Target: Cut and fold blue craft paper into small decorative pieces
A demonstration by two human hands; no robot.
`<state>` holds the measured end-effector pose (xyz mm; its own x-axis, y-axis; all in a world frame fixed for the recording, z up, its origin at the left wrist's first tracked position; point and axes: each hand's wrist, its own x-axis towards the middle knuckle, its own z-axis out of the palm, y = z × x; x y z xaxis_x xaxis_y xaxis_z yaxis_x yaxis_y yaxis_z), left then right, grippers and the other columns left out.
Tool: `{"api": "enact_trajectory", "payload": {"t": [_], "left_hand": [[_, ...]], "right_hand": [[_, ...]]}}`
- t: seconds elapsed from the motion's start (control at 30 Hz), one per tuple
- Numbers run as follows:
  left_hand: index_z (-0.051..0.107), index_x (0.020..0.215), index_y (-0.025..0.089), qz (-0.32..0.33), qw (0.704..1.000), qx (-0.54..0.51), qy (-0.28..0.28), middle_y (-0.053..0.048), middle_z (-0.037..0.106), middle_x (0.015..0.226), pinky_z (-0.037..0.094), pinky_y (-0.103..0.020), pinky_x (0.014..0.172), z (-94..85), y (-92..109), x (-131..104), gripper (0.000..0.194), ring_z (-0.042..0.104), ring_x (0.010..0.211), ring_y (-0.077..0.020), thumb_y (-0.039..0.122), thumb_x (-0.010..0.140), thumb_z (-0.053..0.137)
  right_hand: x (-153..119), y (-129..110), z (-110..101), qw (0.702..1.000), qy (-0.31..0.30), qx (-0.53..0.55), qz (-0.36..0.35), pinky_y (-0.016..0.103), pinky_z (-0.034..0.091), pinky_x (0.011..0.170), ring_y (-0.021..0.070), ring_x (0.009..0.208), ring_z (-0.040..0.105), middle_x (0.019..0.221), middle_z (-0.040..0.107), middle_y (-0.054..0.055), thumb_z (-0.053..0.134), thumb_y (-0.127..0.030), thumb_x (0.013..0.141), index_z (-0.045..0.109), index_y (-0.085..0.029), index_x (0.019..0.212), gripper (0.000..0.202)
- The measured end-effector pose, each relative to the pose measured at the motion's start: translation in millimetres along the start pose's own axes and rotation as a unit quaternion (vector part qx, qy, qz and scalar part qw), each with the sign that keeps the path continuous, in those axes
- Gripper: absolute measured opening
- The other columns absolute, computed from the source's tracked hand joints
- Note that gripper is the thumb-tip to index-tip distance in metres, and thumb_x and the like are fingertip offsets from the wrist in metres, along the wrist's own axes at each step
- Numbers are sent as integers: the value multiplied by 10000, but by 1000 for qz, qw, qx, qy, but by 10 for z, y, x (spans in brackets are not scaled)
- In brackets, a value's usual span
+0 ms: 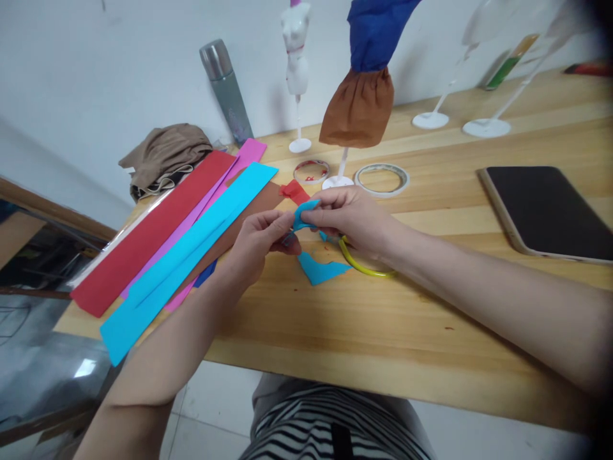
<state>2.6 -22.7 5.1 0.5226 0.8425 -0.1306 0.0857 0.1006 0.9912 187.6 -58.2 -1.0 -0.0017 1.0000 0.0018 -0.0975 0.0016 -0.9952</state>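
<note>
**Fiddly little crepe paper scrap, held in both hands**

So the left hand (256, 239) and the right hand (354, 214) meet over the table (431, 358), both closed in fingertip pinches on a small bright-blue crepe paper piece (306, 214). It's up off the wood, folded or bunched between them. There's something thin by the left fingertips too, but it's too blurry to call.

Handling-wise, I'd guess it's next to weightless, soft and a bit stretchy, with enough grip that it won't slide much. Tearing or crushing looks like the real risk. I'd pinch it lightly where the layers overlap and leave the thin loose edge alone; a hard tug would probably stretch it.

Just below the hands there's a blue offcut (318, 271) and a yellow curved thing (361, 267) partly behind the right wrist. A red crepe scrap (297, 191) sits just beyond the fingers, with a small tape roll (311, 181) and a larger tape roll (382, 191) past it.

Off to the left, long strips overlap: red (158, 236), blue (189, 255), brown (230, 230) and pink (251, 152). Farther back stand a mini dress form in a blue top and brown skirt (357, 112), a bare white one (294, 48) and a flask (225, 96). Tablet (555, 207) lies at the right.
</note>
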Motion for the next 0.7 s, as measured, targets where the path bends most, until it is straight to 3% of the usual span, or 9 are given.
{"api": "enact_trajectory", "payload": {"t": [0.13, 0.27, 0.57, 0.7], "left_hand": [[751, 794, 171, -24, 999, 4, -24, -32, 713, 637, 569, -288, 627, 18, 18, -18, 530, 682, 588, -160, 648, 673, 948], [750, 780, 168, -37, 999, -23, -24, -55, 723, 637, 588, -317, 610, 14, 2, -11, 533, 700, 582, -189, 680, 717, 882], [741, 840, 185, -55, 996, -50, -50, -44, 738, 667, 616, -318, 615, -22, -35, 14, 510, 733, 610, -201, 665, 749, 887], [748, 844, 190, -40, 995, -69, -66, -42, 738, 677, 617, -318, 595, -32, -60, 34, 540, 726, 600, -197, 723, 807, 822]], "right_hand": [[12, 12, -19, 1000, -15, -1, -21, 256, 177, 449, 69, 457, 338, 458, 485, -76, 810, -384, 656, 686, -205, 611, 222], [13, 14, -32, 999, -15, 24, -20, 255, 205, 475, 66, 482, 369, 470, 493, -69, 821, -364, 658, 620, -210, 564, 270], [19, 28, -32, 999, -28, 24, -25, 266, 197, 482, 65, 482, 365, 475, 477, -79, 804, -315, 683, 721, -184, 669, 156], [23, 51, -48, 998, -42, 28, -23, 265, 191, 485, 62, 480, 365, 476, 475, -76, 823, -293, 717, 698, -183, 651, 179]]}}
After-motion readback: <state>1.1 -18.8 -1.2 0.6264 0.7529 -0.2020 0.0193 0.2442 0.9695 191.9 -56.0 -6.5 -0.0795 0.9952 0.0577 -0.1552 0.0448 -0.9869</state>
